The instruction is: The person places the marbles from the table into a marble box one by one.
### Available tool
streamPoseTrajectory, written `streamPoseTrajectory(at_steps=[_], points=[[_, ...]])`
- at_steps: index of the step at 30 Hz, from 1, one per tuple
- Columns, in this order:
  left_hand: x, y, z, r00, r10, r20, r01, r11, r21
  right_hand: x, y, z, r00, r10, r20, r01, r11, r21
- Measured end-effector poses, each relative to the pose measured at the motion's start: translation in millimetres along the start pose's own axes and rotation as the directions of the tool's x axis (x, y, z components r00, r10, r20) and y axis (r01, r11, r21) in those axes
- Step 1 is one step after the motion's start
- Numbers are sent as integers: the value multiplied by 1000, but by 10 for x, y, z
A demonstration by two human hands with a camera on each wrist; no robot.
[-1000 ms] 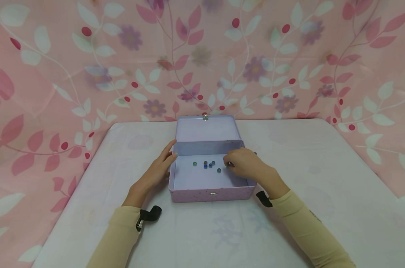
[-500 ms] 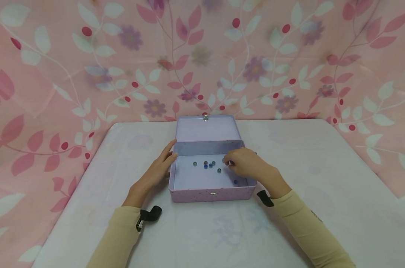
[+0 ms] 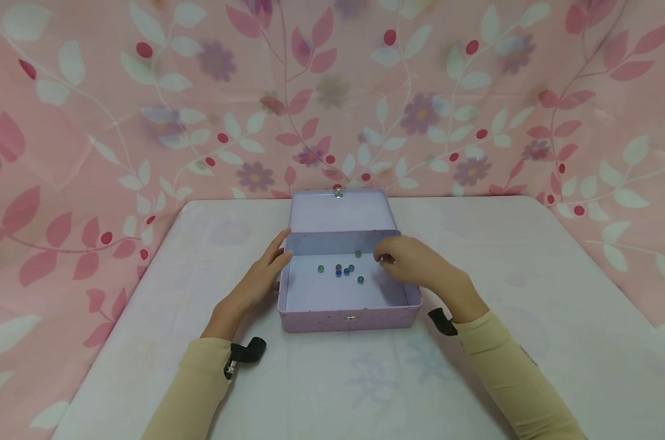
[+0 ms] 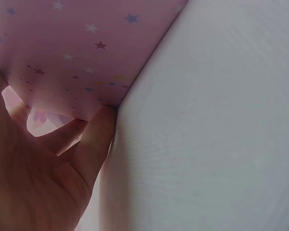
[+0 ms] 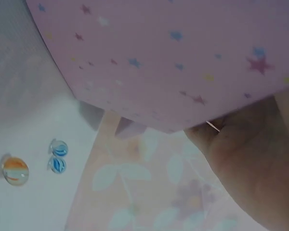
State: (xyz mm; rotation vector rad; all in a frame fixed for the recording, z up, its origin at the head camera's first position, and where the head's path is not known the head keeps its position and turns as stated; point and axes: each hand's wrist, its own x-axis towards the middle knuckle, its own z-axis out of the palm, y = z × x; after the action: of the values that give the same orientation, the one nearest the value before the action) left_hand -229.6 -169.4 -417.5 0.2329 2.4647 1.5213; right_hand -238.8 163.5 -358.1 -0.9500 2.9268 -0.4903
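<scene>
A lilac tin box point(image 3: 321, 322) stands with its lid point(image 3: 338, 211) raised at the back. My left hand point(image 3: 258, 278) rests along its left side, fingertips at the star-printed outer wall point(image 4: 82, 53). Over the right part of the box is my right hand point(image 3: 412, 260), fingers bent down; I cannot tell whether they hold anything. Several glass marbles lie inside, among them a green marble point(image 3: 358, 254) by the back wall and a blue marble point(image 3: 338, 273) in the middle cluster. The right wrist view shows the right hand point(image 5: 250, 154) partly hidden by the box wall.
Outside the box, an orange-swirled marble point(image 5: 16, 172) and two blue-swirled marbles point(image 5: 58, 156) lie on the white tablecloth point(image 3: 475, 226). Behind the table hangs a pink floral curtain point(image 3: 332, 91). Each wrist carries a small black camera point(image 3: 248, 350).
My right hand has drawn slightly back and to the right. A green marble has come out from under it toward the back wall; a blue one seen near the front is now hidden.
</scene>
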Motion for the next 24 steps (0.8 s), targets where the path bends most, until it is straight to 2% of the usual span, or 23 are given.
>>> streamPoseTrajectory(at_steps=[8, 24], points=[[0, 0, 4, 1000, -5, -2, 5, 1000, 7, -22, 105, -110, 996, -4, -88, 3, 1000, -11], [5, -1, 8, 1000, -2, 1, 2, 1000, 4, -82, 151, -227, 989, 91, -113, -90, 996, 17]])
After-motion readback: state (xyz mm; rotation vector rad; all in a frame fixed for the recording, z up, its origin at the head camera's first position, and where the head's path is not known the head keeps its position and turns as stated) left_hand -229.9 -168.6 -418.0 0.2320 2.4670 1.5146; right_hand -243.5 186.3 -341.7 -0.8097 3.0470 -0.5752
